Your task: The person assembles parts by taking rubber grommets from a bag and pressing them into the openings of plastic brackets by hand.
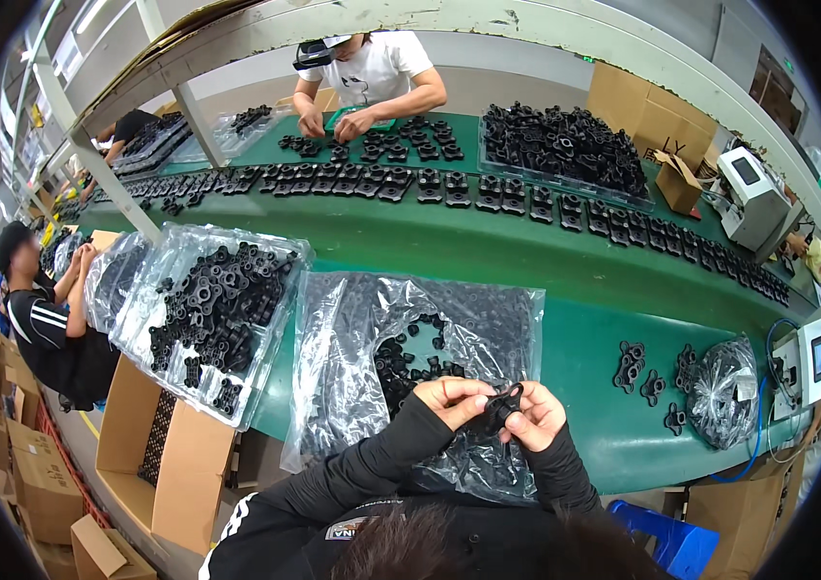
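Pinched between both my hands is a black plastic part with ring-shaped ends [501,410]. My left hand [451,399] grips its left side with thumb and forefinger, while my right hand [538,420] holds its right side. Exactly where each finger presses is partly hidden. Below and around the hands lies a clear plastic bag [338,362], torn open, with small black pieces [401,372] showing through its opening. To the left, a clear plastic tray [254,398] bears a heap of black looped parts [222,300].
Several loose black parts [630,365] and a full clear bag [722,394] lie on the green table [584,425] at right. Behind runs a conveyor line of black parts [362,182]. Co-workers [372,77] work opposite and at left. A cardboard box [188,474] stands lower left.
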Action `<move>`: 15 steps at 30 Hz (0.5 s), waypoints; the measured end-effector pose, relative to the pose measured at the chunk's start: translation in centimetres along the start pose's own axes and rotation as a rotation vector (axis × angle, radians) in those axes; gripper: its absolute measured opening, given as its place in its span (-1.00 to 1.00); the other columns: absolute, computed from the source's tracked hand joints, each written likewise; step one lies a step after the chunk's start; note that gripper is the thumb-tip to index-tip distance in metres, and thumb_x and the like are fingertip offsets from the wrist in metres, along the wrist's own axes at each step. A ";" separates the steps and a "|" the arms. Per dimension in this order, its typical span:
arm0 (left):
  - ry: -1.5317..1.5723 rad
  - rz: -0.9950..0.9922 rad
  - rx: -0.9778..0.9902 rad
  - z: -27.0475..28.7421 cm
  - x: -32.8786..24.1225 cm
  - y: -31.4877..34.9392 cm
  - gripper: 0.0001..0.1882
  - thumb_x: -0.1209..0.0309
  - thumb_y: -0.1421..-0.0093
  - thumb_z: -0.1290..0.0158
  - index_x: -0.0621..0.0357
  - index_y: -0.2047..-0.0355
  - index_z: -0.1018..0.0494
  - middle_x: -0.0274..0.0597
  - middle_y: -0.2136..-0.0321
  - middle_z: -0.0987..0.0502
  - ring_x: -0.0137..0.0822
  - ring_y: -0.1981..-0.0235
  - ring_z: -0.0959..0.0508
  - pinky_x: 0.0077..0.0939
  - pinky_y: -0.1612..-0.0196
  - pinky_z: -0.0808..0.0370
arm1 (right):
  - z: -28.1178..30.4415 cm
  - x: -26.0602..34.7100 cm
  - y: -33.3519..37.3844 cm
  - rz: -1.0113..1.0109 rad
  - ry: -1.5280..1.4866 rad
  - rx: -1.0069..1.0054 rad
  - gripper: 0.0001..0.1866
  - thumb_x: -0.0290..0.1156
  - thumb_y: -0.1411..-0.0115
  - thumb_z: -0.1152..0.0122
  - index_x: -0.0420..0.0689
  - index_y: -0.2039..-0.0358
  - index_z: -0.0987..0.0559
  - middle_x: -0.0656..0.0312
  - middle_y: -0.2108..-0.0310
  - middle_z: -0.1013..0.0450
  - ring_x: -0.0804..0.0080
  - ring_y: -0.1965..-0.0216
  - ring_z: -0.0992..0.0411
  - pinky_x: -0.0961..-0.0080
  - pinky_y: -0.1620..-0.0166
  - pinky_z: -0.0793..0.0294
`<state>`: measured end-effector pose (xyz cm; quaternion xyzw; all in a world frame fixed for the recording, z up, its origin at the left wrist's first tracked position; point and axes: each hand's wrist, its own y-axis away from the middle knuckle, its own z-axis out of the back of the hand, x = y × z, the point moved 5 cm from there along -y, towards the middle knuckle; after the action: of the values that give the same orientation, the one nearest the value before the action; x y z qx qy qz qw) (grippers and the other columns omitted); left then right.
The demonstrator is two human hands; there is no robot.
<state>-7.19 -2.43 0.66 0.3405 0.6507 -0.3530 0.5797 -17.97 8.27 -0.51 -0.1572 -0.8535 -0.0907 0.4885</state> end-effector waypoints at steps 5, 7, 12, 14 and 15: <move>-0.038 -0.079 -0.010 -0.4 -1.3 0.5 -0.82 0.51 -0.06 -0.02 0.27 0.29 -0.47 -0.23 0.39 -0.47 -0.47 0.44 -0.40 -0.70 0.36 -0.33 | -0.3 0.1 0.2 -0.051 -0.042 -0.002 -0.64 -0.59 0.05 -0.18 -0.22 0.22 -0.30 0.19 0.45 -0.38 0.59 0.55 -0.32 0.78 0.47 -0.33; 0.013 -0.070 -0.013 -0.4 -1.6 0.6 -0.82 0.51 -0.06 -0.02 0.26 0.30 -0.47 -0.24 0.39 -0.47 -0.46 0.43 -0.40 -0.69 0.36 -0.33 | -0.5 0.0 0.2 -0.052 -0.043 -0.002 -0.64 -0.59 0.06 -0.19 -0.21 0.22 -0.31 0.20 0.45 -0.38 0.59 0.55 -0.32 0.78 0.47 -0.33; -0.170 -0.002 -0.042 0.1 -1.5 0.9 -0.81 0.53 -0.07 0.01 0.26 0.27 -0.43 -0.25 0.42 -0.46 -0.50 0.45 -0.38 -0.72 0.36 -0.32 | -0.5 -0.3 0.2 0.077 0.120 -0.082 -0.61 -0.58 0.09 -0.22 -0.20 0.22 -0.32 0.25 0.48 -0.38 0.63 0.57 -0.30 0.78 0.47 -0.30; 0.161 0.063 -0.042 0.2 -0.2 0.9 -0.80 0.54 -0.07 0.02 0.26 0.25 -0.40 -0.26 0.44 -0.45 -0.52 0.45 -0.38 -0.74 0.36 -0.32 | -0.5 -0.5 0.2 0.088 0.235 -0.084 -0.61 -0.56 0.10 -0.24 -0.20 0.23 -0.32 0.26 0.48 -0.38 0.65 0.58 -0.28 0.78 0.47 -0.29; 0.327 0.094 -0.041 0.2 0.4 0.8 -0.79 0.55 -0.07 0.03 0.26 0.24 -0.38 -0.27 0.44 -0.45 -0.53 0.45 -0.38 -0.74 0.36 -0.32 | -0.6 -0.5 0.2 0.094 0.293 -0.085 -0.61 -0.56 0.11 -0.25 -0.20 0.24 -0.33 0.27 0.48 -0.38 0.65 0.58 -0.28 0.78 0.48 -0.28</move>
<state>-6.43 -2.17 0.19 0.4115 0.7267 -0.2520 0.4890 -17.16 8.20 -0.67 -0.2026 -0.7601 -0.1255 0.6045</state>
